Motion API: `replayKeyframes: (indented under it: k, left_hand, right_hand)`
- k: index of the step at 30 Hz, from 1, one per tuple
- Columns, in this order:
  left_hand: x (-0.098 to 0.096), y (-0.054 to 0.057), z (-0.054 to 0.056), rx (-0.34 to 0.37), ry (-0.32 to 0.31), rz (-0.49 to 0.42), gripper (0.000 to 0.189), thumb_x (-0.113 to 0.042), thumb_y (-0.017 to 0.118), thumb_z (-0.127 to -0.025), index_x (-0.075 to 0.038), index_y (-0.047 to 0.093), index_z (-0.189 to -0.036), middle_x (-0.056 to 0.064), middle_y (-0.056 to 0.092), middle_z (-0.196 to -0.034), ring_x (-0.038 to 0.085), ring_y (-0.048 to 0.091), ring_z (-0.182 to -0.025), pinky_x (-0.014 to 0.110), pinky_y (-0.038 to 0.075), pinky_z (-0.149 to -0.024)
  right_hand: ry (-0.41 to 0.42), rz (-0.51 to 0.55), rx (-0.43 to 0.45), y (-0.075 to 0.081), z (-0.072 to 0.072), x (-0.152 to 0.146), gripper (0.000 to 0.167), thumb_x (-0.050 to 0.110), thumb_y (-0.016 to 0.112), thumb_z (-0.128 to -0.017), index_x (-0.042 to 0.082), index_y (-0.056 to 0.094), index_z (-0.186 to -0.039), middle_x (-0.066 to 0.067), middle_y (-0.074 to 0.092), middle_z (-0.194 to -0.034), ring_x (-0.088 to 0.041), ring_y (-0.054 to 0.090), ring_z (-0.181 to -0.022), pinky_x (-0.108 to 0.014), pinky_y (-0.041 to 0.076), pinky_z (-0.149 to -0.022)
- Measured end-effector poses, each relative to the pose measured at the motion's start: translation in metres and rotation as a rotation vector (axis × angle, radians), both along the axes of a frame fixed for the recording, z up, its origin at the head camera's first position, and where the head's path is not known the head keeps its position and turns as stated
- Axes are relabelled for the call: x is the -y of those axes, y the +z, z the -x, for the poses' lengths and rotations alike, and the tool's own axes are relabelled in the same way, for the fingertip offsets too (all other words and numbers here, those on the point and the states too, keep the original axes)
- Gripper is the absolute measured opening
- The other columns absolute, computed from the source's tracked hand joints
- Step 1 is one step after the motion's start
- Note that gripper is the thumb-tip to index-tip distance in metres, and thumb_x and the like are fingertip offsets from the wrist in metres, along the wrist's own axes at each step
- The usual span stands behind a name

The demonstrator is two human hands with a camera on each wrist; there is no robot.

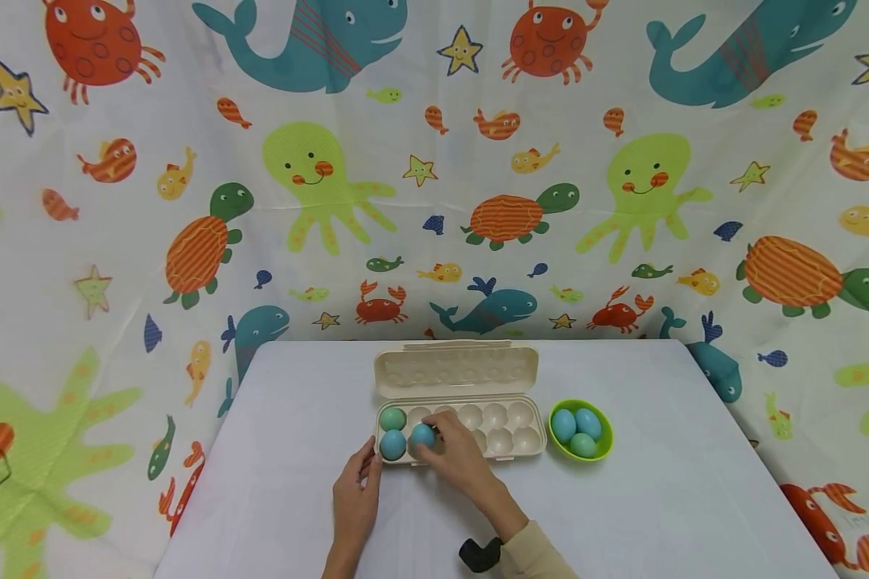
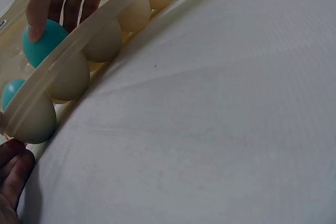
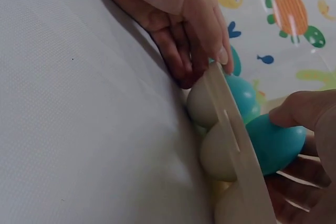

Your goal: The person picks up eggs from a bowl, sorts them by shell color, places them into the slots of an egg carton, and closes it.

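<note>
A beige egg carton point(image 1: 526, 439) lies with its lid raised at the back. My right hand point(image 1: 459, 458) pinches a blue egg point(image 1: 422, 435) at the second cup of the front row. In the right wrist view the thumb lies on that egg's side, with the other fingers beyond it. My left hand point(image 1: 356, 492) grips the carton's front left corner, fingertips at the rim and curled fingers low beside the cup. Another blue egg point(image 1: 393, 445) sits in the front left cup, and a green egg point(image 1: 393, 419) in the cup behind it.
Right of the carton stands a lime green bowl point(image 1: 605, 450) with two blue eggs and a green one. A white cloth point(image 1: 666, 498) covers the table. Behind hangs a curtain point(image 1: 434, 265) printed with sea animals. A black strap piece point(image 1: 480, 555) is by the right sleeve.
</note>
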State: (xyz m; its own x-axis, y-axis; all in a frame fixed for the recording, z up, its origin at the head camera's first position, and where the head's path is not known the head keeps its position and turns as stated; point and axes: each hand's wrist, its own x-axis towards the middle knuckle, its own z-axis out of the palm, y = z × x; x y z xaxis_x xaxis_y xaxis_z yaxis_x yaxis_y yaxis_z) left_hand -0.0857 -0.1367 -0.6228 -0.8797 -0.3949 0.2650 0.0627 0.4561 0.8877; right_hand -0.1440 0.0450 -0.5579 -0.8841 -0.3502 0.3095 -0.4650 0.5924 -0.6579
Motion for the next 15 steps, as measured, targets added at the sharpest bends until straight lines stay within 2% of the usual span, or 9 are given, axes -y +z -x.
replayKeyframes:
  k: [6, 15]
  left_hand:
    - [0.001, -0.002, 0.001, -0.016, 0.002, 0.012, 0.035, -0.017, 0.064, -0.099, -0.007, 0.064, -0.133, 0.008, 0.069, -0.130, 0.014, 0.071, -0.100, 0.001, 0.049, -0.084]
    - [0.002, -0.005, 0.003, -0.054, -0.002, 0.003, 0.034, -0.014, 0.065, -0.098, -0.005, 0.065, -0.131, 0.010, 0.070, -0.127, 0.006, 0.069, -0.097, 0.001, 0.049, -0.083]
  right_hand:
    - [-0.002, -0.079, 0.011, -0.006, 0.002, 0.005, 0.038, 0.023, 0.077, -0.087, 0.009, 0.067, -0.120, -0.005, 0.068, -0.118, -0.019, 0.063, -0.109, -0.035, 0.056, -0.096]
    - [-0.003, -0.105, -0.029, -0.012, 0.004, 0.007, 0.037, 0.023, 0.079, -0.084, 0.008, 0.070, -0.116, -0.006, 0.071, -0.114, -0.020, 0.061, -0.099, -0.032, 0.056, -0.086]
